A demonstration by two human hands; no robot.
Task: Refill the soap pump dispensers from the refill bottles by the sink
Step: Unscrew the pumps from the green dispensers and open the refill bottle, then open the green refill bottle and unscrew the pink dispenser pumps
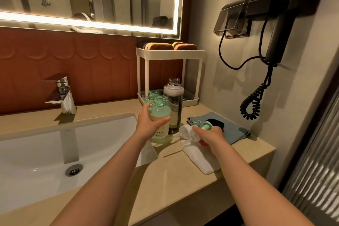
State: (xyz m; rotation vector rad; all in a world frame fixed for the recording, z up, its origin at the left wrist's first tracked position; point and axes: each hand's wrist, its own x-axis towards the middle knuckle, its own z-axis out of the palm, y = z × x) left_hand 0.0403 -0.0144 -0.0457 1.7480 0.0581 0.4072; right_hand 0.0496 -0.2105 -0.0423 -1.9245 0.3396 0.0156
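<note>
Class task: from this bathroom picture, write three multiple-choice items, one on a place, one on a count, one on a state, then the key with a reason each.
1. Where is the black hair dryer? A. on the wall right of the counter. B. lying on the counter. C. in the sink.
2. How many green bottles are in view? A. one. B. two. C. four.
3. The neck of the front green bottle, gripped by the left hand, is: A. open. B. closed by a pump. C. covered by a cloth.
Key: 1 A, it hangs on its wall mount; 2 B, one stands behind the other; 3 A, its threaded neck is bare, while the right hand holds the green pump head.
</note>
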